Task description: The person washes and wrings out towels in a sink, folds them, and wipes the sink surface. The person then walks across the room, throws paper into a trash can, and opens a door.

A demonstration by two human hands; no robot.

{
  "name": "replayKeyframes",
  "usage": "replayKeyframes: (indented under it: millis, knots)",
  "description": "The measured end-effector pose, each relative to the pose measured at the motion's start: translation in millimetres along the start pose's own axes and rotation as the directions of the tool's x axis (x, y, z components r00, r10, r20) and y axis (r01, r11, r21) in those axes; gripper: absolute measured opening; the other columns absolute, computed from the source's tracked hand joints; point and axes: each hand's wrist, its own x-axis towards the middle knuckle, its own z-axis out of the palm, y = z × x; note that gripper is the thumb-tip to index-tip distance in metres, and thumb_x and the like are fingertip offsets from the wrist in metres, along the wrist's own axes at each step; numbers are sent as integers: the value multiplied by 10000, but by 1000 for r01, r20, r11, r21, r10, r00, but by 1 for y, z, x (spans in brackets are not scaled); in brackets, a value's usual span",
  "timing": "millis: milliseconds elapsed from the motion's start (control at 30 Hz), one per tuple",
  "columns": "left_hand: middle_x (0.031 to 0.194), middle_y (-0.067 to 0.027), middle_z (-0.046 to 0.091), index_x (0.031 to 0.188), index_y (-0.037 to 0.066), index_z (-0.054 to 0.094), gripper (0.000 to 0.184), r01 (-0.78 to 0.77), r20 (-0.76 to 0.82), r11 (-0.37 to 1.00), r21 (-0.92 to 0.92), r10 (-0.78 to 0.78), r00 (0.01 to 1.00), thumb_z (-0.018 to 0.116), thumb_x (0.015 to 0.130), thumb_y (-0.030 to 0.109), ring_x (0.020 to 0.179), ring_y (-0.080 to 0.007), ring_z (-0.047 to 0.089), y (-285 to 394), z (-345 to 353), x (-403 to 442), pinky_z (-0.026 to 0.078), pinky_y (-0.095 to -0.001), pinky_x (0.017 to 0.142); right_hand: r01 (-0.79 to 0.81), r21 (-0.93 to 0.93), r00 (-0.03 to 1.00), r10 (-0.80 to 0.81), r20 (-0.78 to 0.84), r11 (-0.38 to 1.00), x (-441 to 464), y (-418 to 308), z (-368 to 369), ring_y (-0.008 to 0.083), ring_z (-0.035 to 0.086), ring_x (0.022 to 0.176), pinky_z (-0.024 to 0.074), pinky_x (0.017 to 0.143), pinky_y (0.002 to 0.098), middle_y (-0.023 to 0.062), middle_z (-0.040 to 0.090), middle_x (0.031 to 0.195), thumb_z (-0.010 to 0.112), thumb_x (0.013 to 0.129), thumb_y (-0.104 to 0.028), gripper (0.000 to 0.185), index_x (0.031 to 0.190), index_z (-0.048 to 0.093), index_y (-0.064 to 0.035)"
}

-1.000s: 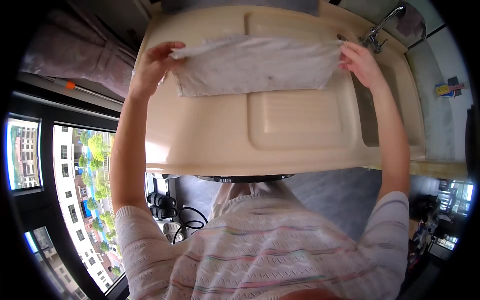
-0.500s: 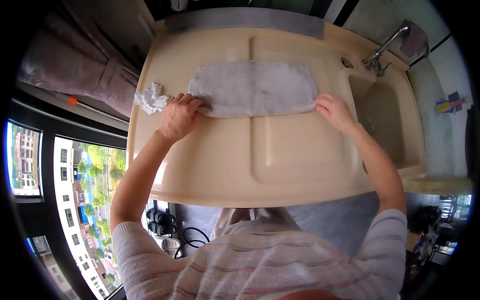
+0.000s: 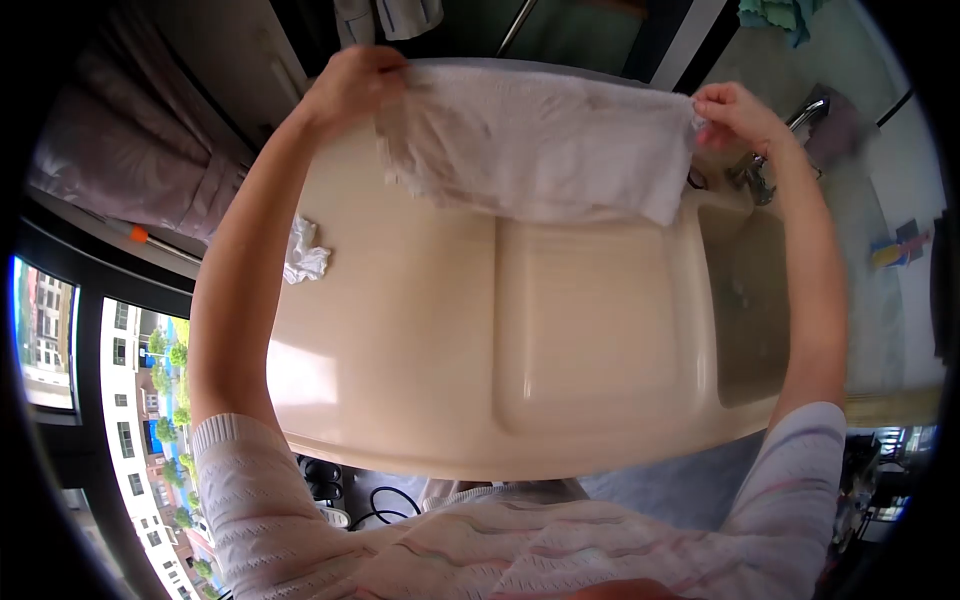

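Observation:
A pale grey-white towel (image 3: 545, 145) is stretched between my two hands, raised over the back of the beige counter (image 3: 400, 350). My left hand (image 3: 355, 85), somewhat blurred, is closed on the towel's upper left corner. At the upper right corner, my right hand (image 3: 738, 115) pinches the edge close to the faucet. The cloth hangs down between them, its lower edge slightly uneven. A crumpled white cloth or tissue (image 3: 306, 252) lies on the counter's left side, partly behind my left forearm.
On the right are a sink basin (image 3: 750, 300) and a metal faucet (image 3: 758, 180), the latter partly covered by my right hand and arm. A curtain (image 3: 130, 150) hangs at the left beside a window (image 3: 140, 430). Slippers (image 3: 322, 475) are on the floor below.
Both hands have lifted the towel off the counter and carried it away from my body toward the back. My view has tilted further up.

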Motion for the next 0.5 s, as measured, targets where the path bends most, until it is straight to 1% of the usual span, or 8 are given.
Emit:
replayKeyframes:
  millis: [33,67,167,267,333,400,467,500]
  knots:
    - [789,-102,614,969,11,604,302,-29,-76,998,51,33,997,495,721,144,732,-210,569,1,-3,18,451,-310,711,49,-3,997,-49,-55,999,8,-5,-9,99,614,652,464,475,196,12,577,809,524,864,-211,210,947,551,-20]
    - [802,-77,614,990,41,607,297,-54,-150,993,103,69,986,502,730,138,753,-209,571,2,-6,35,452,-323,714,82,-7,987,-82,-141,997,13,-10,-20,93,611,732,477,574,211,-3,586,843,529,863,-231,219,959,557,-36]
    - [1042,-122,607,1059,74,593,326,52,-181,957,287,1,984,545,835,306,976,-280,564,5,-10,82,420,-355,865,189,-110,916,-215,-338,976,45,-5,-42,83,609,747,468,615,215,-1,605,855,530,862,-227,221,980,571,-44]
    - [944,-35,622,1007,172,620,263,-11,-440,914,406,206,874,516,766,156,816,-275,579,-10,44,103,465,-344,759,233,-282,816,-345,-464,931,89,36,-48,115,619,736,474,616,252,45,638,817,540,844,-193,199,946,605,-35]
    - [1050,9,589,1000,267,618,238,73,-364,872,484,125,923,516,800,189,911,-278,551,-20,88,102,461,-360,794,220,-428,760,-429,-489,877,126,93,-46,165,625,734,472,634,299,82,651,787,557,820,-171,172,909,622,-39]
    - [1103,18,563,1000,267,619,233,99,-176,792,603,11,984,514,808,190,1000,-243,513,-35,134,95,434,-346,846,-48,-581,740,-362,-566,812,127,124,-6,265,611,738,464,666,350,141,632,779,577,780,-151,135,850,633,-50]
    - [1115,28,557,993,263,623,227,80,-117,803,591,-12,993,505,813,188,1039,-226,489,-50,178,77,407,-353,884,-107,-609,794,-300,-528,786,125,155,27,316,588,742,460,669,364,157,619,788,579,769,-151,128,831,636,-54]
    - [1121,30,553,994,251,622,229,101,-164,847,522,-16,986,501,812,180,1035,-229,492,-55,188,71,403,-355,888,-95,-593,780,-311,-543,799,125,159,32,317,586,744,460,670,364,161,617,787,583,764,-161,135,824,634,-52]
